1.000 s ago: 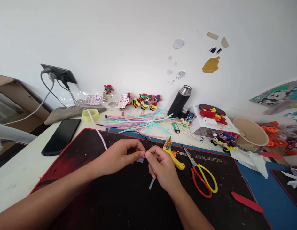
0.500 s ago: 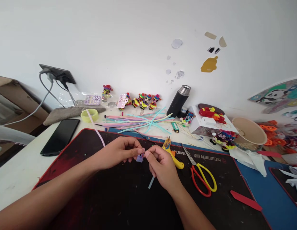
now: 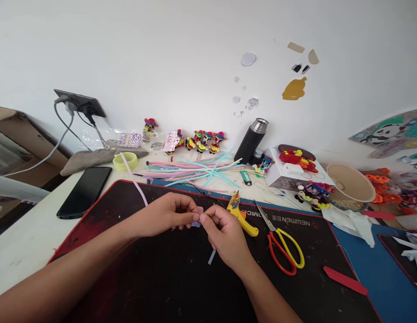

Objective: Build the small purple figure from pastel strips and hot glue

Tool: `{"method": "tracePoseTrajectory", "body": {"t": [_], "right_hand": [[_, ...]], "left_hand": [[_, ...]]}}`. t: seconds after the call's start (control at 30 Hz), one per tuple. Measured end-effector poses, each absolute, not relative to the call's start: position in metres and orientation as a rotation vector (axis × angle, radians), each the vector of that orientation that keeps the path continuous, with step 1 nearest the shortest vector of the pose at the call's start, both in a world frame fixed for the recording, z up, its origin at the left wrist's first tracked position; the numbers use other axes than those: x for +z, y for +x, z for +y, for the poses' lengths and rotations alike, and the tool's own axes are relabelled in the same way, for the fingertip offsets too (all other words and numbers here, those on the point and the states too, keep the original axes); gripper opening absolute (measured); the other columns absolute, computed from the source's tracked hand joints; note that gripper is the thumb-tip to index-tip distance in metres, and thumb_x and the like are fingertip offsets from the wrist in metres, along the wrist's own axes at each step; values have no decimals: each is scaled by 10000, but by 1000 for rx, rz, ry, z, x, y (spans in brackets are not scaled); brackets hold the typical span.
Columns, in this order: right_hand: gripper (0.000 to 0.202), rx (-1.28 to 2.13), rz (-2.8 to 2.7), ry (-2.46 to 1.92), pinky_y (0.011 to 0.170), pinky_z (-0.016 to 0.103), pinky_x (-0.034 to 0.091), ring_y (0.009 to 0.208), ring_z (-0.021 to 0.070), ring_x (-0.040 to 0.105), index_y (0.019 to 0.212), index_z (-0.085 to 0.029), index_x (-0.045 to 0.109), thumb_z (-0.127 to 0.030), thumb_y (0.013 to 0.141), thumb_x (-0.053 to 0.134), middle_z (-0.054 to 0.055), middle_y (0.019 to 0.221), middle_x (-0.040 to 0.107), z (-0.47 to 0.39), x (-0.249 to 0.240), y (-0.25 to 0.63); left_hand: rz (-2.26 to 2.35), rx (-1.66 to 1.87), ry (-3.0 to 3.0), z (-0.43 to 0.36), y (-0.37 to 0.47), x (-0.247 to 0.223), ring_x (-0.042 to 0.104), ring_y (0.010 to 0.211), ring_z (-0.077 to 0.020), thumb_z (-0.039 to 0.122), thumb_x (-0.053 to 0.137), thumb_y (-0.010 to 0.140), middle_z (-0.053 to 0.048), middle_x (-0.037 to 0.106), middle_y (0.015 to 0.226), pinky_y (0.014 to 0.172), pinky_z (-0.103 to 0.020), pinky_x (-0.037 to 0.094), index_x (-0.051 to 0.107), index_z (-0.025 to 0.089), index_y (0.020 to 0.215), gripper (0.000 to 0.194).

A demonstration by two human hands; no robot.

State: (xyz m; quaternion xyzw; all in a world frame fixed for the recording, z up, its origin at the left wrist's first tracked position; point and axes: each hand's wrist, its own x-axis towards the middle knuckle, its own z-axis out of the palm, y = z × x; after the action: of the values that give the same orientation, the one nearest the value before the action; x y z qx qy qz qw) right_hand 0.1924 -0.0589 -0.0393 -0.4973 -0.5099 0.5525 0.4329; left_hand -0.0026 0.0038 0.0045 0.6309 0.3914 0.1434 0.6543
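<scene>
Left hand [image 3: 173, 216] and right hand [image 3: 226, 235] both have fingers pinched on a small purple piece [image 3: 196, 224], left of the scissors [image 3: 276, 237]. Looks like fiddly shaping; next move probably needs steady, gentle pressure.

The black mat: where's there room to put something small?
The mat's near middle is bare, bordered by the left hand and right hand behind. A smaller patch lies between the scissors and red strip. It's crowded past the hands: glue gun, then pipe cleaners.
</scene>
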Motion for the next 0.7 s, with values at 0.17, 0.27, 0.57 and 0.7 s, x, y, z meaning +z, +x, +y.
{"method": "tracePoseTrajectory", "body": {"t": [0.17,0.27,0.57,0.7], "right_hand": [[430,1506,-1175,-1175,353,197,234,343,66,329,811,-216,600,-621,896,719,-112,489,422,-58,-35,193],[445,1613,-1107,-1080,351,190,244,326,60,331,832,-209,592,-626,882,741,-132,459,405,-58,-32,195],[461,1791,-962,-927,350,180,236,323,41,302,788,-196,586,-602,864,793,-128,466,419,-58,-31,195],[456,1814,-938,-895,344,174,223,322,37,286,788,-197,583,-593,869,793,-129,461,412,-58,-33,194]], "left_hand": [[865,329,1337,2,0,2,538,604,-113,566,767,829,23,625,730,525,-206,393,664,170,846,409],[833,379,1228,0,1,-1,496,568,-96,525,791,808,36,583,683,501,-197,349,645,165,809,389],[707,438,945,-7,6,-7,414,520,-79,432,853,769,37,543,618,457,-204,241,652,151,782,346],[680,472,843,-10,10,-8,390,497,-68,421,876,749,41,533,597,451,-206,192,654,144,779,356]]}}
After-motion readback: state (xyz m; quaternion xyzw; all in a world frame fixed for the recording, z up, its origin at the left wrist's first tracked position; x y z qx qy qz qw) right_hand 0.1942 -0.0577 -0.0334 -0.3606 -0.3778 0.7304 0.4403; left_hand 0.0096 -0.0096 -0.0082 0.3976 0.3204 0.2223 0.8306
